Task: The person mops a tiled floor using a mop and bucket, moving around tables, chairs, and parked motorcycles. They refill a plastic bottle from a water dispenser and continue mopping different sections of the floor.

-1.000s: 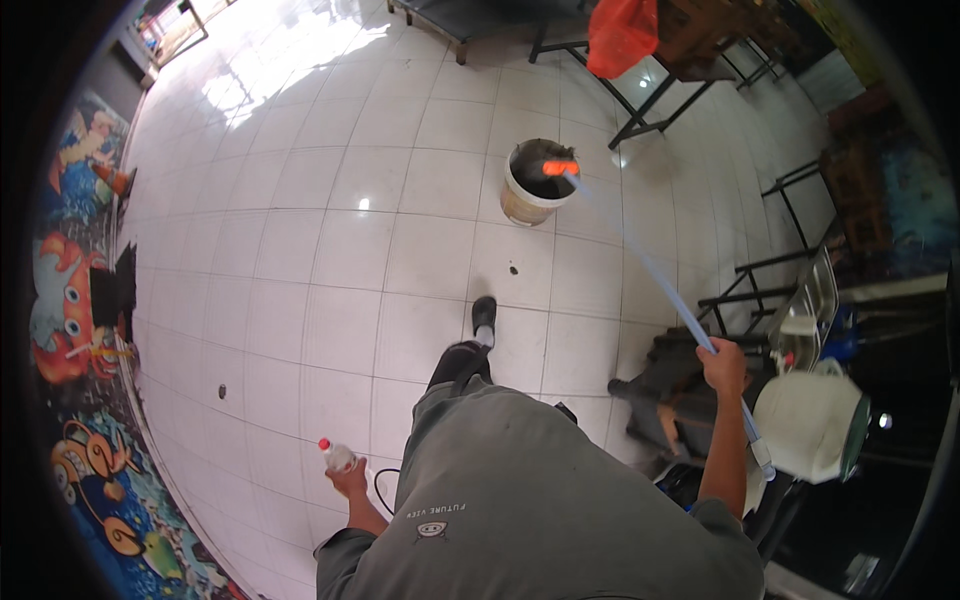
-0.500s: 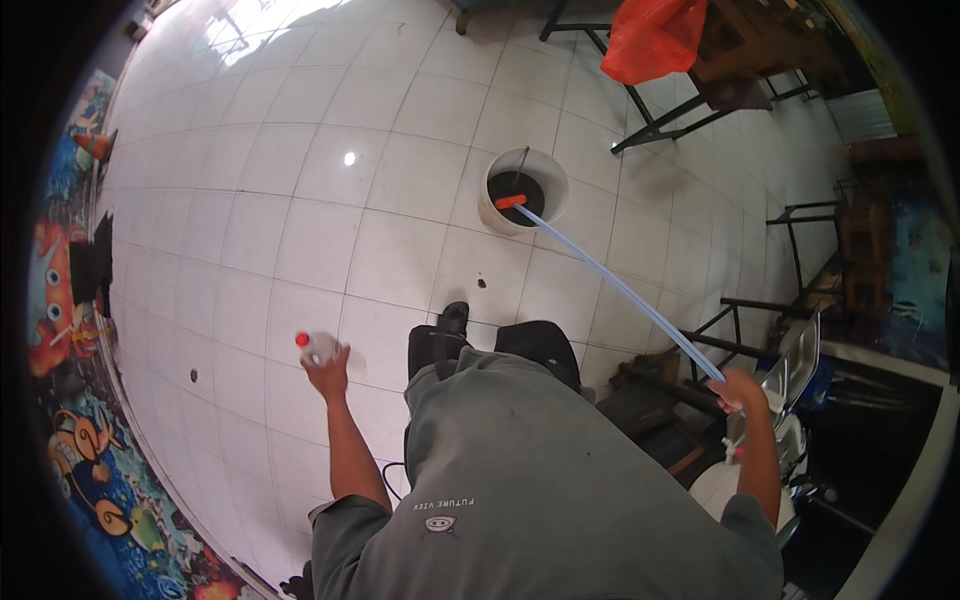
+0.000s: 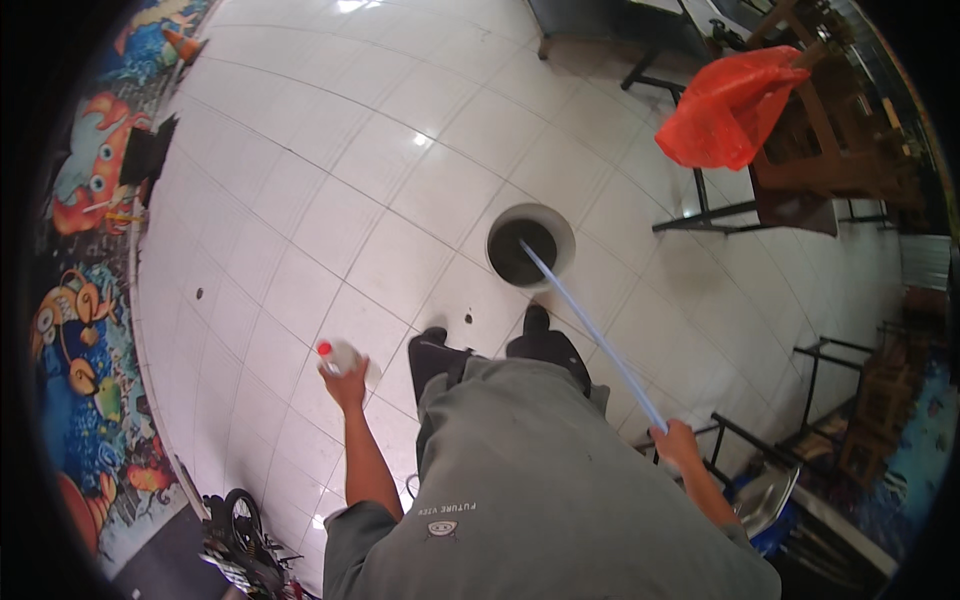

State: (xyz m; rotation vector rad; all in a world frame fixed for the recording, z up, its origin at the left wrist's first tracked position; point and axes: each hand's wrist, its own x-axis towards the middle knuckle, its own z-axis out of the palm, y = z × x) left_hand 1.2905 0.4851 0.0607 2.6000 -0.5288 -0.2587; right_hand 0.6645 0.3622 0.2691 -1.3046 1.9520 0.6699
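Note:
My left hand (image 3: 346, 386) is closed around a whitish bottle with a red cap (image 3: 340, 358), held out over the tiles left of my legs. The fingers of my right hand (image 3: 678, 442) are wrapped round the upper end of a light blue mop handle (image 3: 600, 340). That handle slants down and away to the left into a white bucket (image 3: 566, 245), which stands on the floor just beyond my feet. Dark liquid (image 3: 512, 262) fills part of the bucket. The mop's head is hidden in it.
A red plastic bag (image 3: 725, 115) hangs by brown wooden furniture (image 3: 840, 150) with black metal legs at far right. Black metal frames and a shiny metal basin (image 3: 768, 498) are near right. A motorbike (image 3: 242, 530) stands at lower left, beside a painted wall (image 3: 80, 340).
The mop's orange part, visible above the dark liquid before, has gone out of sight in the bucket. My right hand has moved inward and lower in the picture. My view has turned.

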